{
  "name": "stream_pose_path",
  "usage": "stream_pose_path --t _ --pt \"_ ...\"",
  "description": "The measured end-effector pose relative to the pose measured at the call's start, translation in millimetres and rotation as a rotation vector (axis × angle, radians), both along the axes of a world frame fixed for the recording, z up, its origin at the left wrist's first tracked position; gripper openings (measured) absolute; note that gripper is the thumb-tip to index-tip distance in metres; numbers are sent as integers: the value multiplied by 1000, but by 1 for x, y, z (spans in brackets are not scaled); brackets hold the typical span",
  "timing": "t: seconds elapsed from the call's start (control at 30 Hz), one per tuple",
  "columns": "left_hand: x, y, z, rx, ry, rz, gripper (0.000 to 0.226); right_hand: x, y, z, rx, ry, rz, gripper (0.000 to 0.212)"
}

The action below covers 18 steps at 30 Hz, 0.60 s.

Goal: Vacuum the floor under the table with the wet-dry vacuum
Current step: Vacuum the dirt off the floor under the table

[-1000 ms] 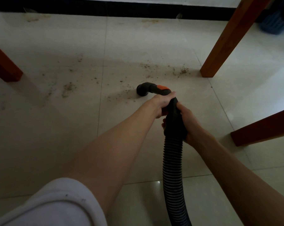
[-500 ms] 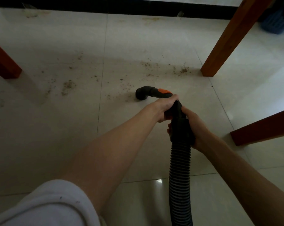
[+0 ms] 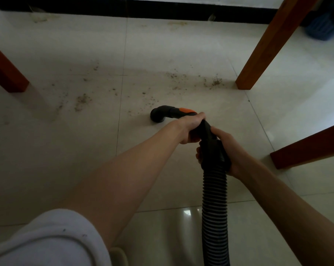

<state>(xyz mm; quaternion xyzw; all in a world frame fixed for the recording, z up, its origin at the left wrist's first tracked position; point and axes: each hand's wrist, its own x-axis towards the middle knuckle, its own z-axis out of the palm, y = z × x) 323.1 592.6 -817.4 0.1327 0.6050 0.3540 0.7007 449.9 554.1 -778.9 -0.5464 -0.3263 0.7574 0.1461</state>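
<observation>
Both hands grip the black vacuum hose [image 3: 214, 198] where its ribbed length meets the smooth rigid handle. The left hand [image 3: 191, 129] wraps around the handle further forward, just behind an orange patch [image 3: 186, 110] on its top. The right hand [image 3: 224, 150] curls around the handle from below and the right side, close behind the left; the two hands sit just beside each other.

The curved black nozzle [image 3: 158, 115] points down to the left, its mouth at the pale tiled floor [image 3: 66, 150]; whether it touches the tile cannot be told. It sits near the middle of the space under the table.

Brown crumbs and dust lie scattered beyond the nozzle: a patch [image 3: 82, 99] to the far left and another [image 3: 217, 81] close to the base of the far right table leg [image 3: 262, 54]. A second wooden leg [image 3: 7, 73] stands at the left edge, well apart from the nozzle. A dark wooden beam [image 3: 306, 146] lies low at the right, near the right hand. Open tile stretches between the legs, up to a black baseboard [image 3: 143, 8] at the far wall. A blue basket [image 3: 323, 27] sits in the top right corner. A white sleeve [image 3: 47, 240] fills the bottom left.
</observation>
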Motion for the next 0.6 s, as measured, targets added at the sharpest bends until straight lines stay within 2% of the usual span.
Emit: stream_pose_path --t 0.3,0.6 --pt "-9 -2 3 5 -3 43 20 -22 -8 -6 133 -62 -75 35" --pt "-16 -8 1 -2 14 51 19 -19 -5 -6 48 -44 -1 43"
